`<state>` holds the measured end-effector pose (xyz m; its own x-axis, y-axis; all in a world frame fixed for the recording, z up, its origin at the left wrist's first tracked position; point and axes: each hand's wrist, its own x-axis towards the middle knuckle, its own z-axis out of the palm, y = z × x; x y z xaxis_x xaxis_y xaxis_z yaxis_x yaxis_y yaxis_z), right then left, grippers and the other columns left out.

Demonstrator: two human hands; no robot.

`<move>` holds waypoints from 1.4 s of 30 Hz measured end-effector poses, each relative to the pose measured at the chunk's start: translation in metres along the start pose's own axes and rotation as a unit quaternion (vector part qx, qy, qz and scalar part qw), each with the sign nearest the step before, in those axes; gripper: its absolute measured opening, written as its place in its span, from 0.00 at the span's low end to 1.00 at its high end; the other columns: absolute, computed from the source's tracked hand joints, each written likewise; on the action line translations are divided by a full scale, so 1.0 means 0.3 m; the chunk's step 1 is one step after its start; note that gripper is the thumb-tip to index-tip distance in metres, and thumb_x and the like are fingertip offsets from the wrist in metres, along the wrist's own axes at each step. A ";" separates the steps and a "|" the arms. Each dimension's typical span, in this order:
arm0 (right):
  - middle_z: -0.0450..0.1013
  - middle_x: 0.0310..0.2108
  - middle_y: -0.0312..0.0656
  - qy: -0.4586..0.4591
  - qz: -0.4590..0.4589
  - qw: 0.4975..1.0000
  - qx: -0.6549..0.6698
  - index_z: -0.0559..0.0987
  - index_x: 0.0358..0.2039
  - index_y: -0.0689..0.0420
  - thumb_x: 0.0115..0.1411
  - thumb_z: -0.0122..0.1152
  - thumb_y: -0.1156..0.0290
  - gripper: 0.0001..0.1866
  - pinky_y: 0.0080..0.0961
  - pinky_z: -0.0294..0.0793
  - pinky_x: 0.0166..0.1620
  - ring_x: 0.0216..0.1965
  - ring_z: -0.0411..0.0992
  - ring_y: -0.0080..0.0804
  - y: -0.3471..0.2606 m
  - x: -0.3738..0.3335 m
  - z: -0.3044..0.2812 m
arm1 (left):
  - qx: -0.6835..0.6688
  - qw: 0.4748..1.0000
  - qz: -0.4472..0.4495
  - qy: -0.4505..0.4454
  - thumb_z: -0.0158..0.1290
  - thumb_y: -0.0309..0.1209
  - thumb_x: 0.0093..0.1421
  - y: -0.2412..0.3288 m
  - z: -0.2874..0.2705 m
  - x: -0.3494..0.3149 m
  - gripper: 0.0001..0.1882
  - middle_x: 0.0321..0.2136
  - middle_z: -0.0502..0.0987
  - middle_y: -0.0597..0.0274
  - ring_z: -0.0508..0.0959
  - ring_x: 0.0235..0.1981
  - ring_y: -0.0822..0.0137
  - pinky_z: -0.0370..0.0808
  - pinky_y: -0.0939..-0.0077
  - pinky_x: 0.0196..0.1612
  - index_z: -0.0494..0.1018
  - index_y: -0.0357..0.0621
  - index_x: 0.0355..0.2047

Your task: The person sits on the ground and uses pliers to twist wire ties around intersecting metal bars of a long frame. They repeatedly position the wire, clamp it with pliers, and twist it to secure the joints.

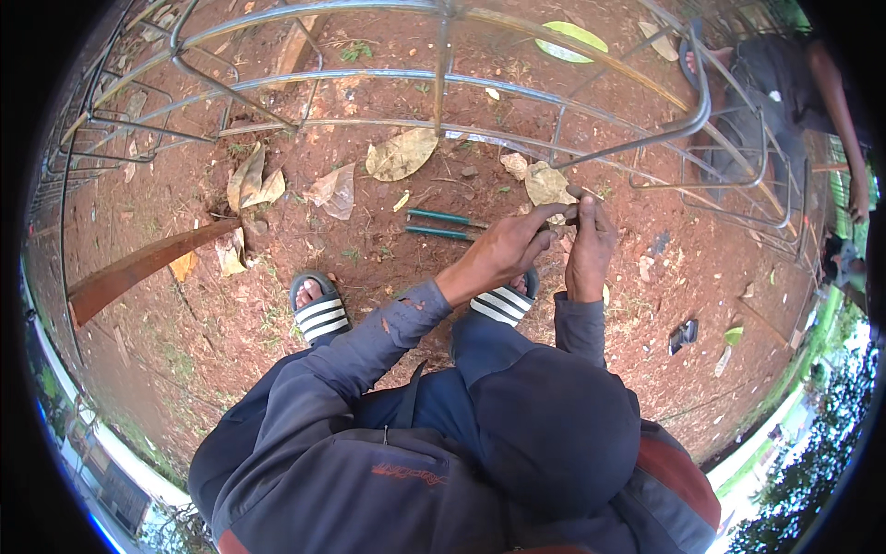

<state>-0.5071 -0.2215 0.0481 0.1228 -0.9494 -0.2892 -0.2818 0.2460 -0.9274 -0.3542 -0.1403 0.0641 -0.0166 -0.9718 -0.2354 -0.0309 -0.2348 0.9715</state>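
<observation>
My left hand [503, 247] reaches across in front of me, its fingers bent and pressed together toward the right hand. Beside it my right hand [591, 247] is raised, with thumb and fingers pinched close. The fingertips of both hands meet around something small that I cannot make out. Just left of my left hand, two green handles [438, 225] of a pincer-like tool lie over the red soil; its head is hidden behind the hand. A dry yellowish leaf [546, 185] lies just beyond the fingertips.
A cage of steel reinforcing bars [441, 78] spans the far side. A wooden plank [152, 268] lies at left among dry leaves [402, 154]. Another person [784, 92] is at the far right behind the bars. A small black object [683, 336] rests on the soil at right.
</observation>
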 end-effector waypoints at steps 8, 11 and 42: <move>0.75 0.30 0.35 -0.172 -0.036 0.983 -0.058 0.84 0.46 0.64 0.73 0.56 0.63 0.17 0.22 0.68 0.43 0.35 0.69 0.20 -0.086 -0.052 0.108 | -0.071 0.994 -0.075 0.045 0.51 0.33 0.71 -0.095 -0.100 -0.112 0.16 0.34 0.84 0.57 0.82 0.34 0.65 0.77 0.68 0.42 0.77 0.36 0.53; 0.74 0.31 0.32 -0.235 0.042 0.971 0.010 0.84 0.47 0.66 0.74 0.55 0.61 0.19 0.20 0.67 0.41 0.35 0.67 0.19 -0.044 -0.013 0.172 | 0.046 0.993 0.004 0.110 0.51 0.33 0.71 -0.134 -0.145 -0.167 0.17 0.36 0.84 0.57 0.82 0.35 0.66 0.77 0.69 0.44 0.76 0.37 0.55; 0.82 0.37 0.47 -0.164 -0.400 0.888 -0.157 0.85 0.38 0.60 0.58 0.66 0.76 0.08 0.36 0.74 0.49 0.39 0.79 0.45 -0.176 0.151 0.447 | 0.130 0.928 0.022 0.350 0.53 0.29 0.68 0.009 -0.296 -0.166 0.09 0.30 0.79 0.56 0.82 0.27 0.58 0.77 0.62 0.31 0.77 0.36 0.43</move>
<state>-0.3590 -0.2512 0.0521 0.6597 -0.6744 0.3318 -0.2233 -0.5974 -0.7702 -0.2646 -0.0946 0.0808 0.6261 -0.7790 -0.0332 -0.2863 -0.2693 0.9195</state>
